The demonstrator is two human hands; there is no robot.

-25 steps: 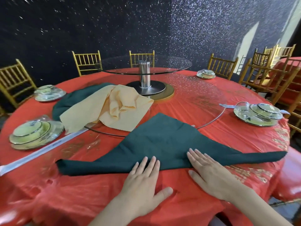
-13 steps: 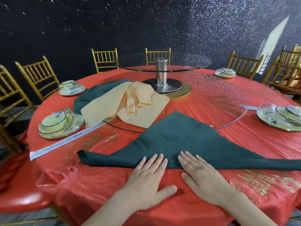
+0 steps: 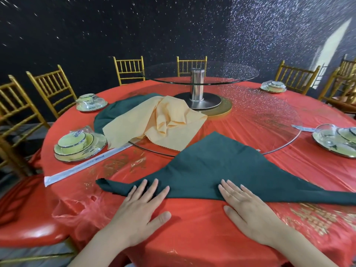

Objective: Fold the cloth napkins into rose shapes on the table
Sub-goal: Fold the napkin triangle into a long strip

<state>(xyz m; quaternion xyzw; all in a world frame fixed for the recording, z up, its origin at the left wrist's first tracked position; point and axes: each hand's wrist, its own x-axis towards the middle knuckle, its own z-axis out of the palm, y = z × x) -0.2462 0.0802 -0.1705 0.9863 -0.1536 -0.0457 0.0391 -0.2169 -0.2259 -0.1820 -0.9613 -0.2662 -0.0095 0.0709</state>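
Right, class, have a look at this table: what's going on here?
A person is folding a dark green napkin, laid as a flat triangle on the red table. The left hand and right hand press flat on its long near edge; it is not yet rolled. A peach napkin lies crumpled on the glass turntable, partly over another green cloth.

round table [image 3: 192,234] with red cover | near edge: dark green napkin [image 3: 212,170], flat triangle | middle: glass turning plate [image 3: 260,122] | left edge: two bowl sets [image 3: 80,146], long white paper strip [image 3: 84,165] | right edge: two more bowl sets [image 3: 336,139]
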